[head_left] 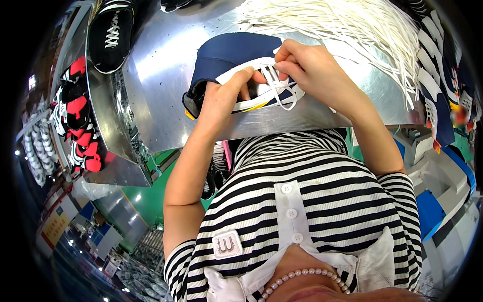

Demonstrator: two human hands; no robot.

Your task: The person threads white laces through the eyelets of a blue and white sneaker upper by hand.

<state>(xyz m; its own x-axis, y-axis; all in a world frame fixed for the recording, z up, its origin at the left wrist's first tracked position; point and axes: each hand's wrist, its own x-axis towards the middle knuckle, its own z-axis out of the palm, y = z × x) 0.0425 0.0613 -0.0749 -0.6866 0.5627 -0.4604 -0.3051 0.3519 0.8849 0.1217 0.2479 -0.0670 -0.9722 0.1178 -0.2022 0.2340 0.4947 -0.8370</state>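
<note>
Pinching a white shoelace (272,75), the right fingers (291,67) met beside the left fingers (242,78), which gripped a navy sneaker upper (221,53). Lacing looked partly done; below the right fingers, a loop (289,108) hung slack.

Shiny metal tabletop (151,113), small dark specks (160,83) across its left part, a loose heap of white laces (352,30) at the far right, a navy-and-white shoe upper (216,54) near the front edge
</note>
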